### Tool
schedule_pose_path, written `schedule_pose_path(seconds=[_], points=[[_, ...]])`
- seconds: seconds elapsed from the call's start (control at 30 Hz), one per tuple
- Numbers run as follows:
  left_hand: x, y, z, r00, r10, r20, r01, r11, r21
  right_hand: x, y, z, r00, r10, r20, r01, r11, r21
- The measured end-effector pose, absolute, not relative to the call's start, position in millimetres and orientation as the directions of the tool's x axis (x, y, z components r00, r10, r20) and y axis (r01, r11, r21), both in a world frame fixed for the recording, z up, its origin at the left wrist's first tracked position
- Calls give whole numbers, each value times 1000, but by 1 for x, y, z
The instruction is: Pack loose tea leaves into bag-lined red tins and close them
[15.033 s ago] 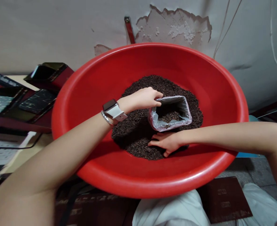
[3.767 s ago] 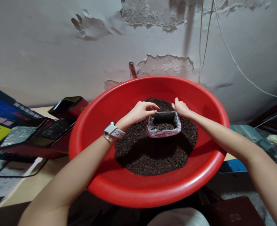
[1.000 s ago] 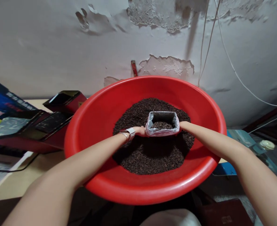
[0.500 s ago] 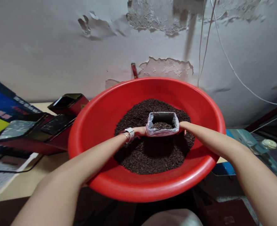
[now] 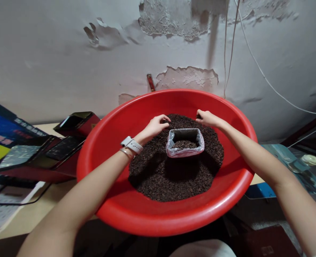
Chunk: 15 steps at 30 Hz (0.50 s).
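A plastic-lined box [image 5: 185, 151] stands upright in the middle of a heap of dark loose tea leaves [image 5: 171, 189], with some of the leaves inside it. The heap lies in a wide red tub [image 5: 163, 216]. Beyond the box on the left, my left hand [image 5: 158, 125] is over the heap's far edge, its fingers curved and apart from the thumb. My right hand [image 5: 207, 118] is above the far right of the heap, fingers curled around a dark bit that looks like tea leaves. Neither hand touches the box.
Several dark red boxes [image 5: 77, 123] stand on a pale table [image 5: 50, 203] left of the tub. A peeling wall [image 5: 120, 71] rises behind it, with hanging cords [image 5: 229, 60]. To the right is a jar with a pale lid [image 5: 310, 160].
Both hands have let go of the lined box and moved away from me toward the heap's far edge. The box stays in the middle of the heap.
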<state>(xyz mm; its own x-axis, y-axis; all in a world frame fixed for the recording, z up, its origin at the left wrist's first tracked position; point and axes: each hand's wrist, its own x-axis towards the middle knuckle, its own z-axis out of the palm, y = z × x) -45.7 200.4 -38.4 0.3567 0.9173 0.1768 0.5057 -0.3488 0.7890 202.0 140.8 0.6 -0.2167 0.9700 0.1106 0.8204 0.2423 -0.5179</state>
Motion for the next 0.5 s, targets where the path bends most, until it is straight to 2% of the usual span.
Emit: schedule_pose_path(seconds=[0.07, 0.17, 0.23, 0.3, 0.37, 0.5], points=[[-39, 183, -17, 466, 855, 226, 394, -430, 813, 191, 163, 8, -312, 946, 85, 751, 300, -588], [-30, 162, -1, 643, 751, 152, 360, -471, 806, 181, 161, 12, -483, 875, 24, 620, 361, -696], [-30, 159, -1, 656, 744, 128, 390, -479, 787, 180, 154, 12, -522, 853, 5, 611, 378, -696], [-32, 164, -7, 588, 792, 163, 475, -502, 723, 180, 155, 10, -468, 883, 36, 645, 368, -670], [-37, 174, -16, 508, 840, 190, 596, -502, 627, 182, 163, 7, -352, 933, 72, 736, 324, -595], [-41, 187, -31, 486, 867, 107, 726, -469, 504, 186, 157, -5, -196, 980, -12, 951, 187, -248]])
